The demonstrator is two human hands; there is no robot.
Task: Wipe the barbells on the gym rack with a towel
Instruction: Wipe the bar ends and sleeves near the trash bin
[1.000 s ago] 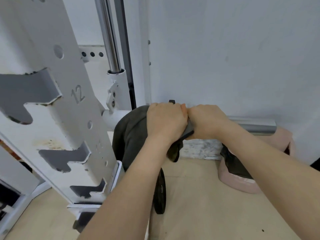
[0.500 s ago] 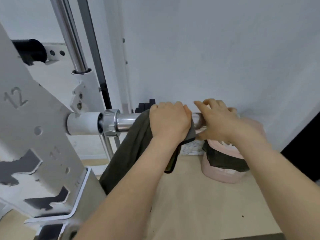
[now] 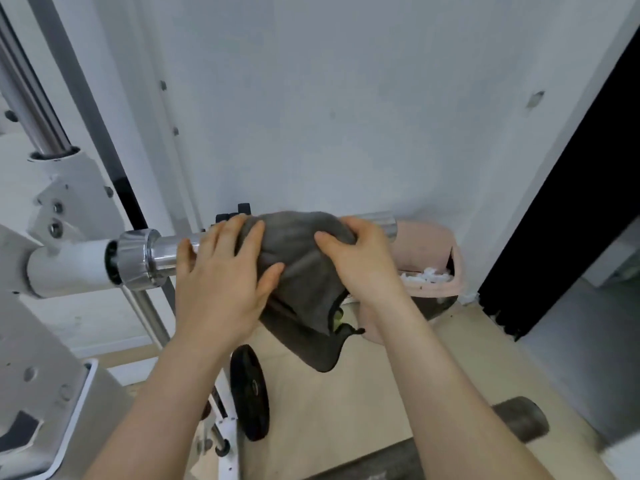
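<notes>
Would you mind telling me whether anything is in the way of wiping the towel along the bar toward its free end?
Nothing visible blocks it. The towel is draped over the barbell sleeve under the left hand and right hand. The free end is bare, with the pink bin behind and below it.

Glossy metal barbell [image 3: 169, 249], matt cloth towel [image 3: 304, 271]

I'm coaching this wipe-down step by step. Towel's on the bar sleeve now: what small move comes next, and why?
Probably close both hands round the towel and slide it toward the collar. The left hand lies open and the right hand presses the cloth, while bare sleeve beside the collar looks unwiped.
</notes>
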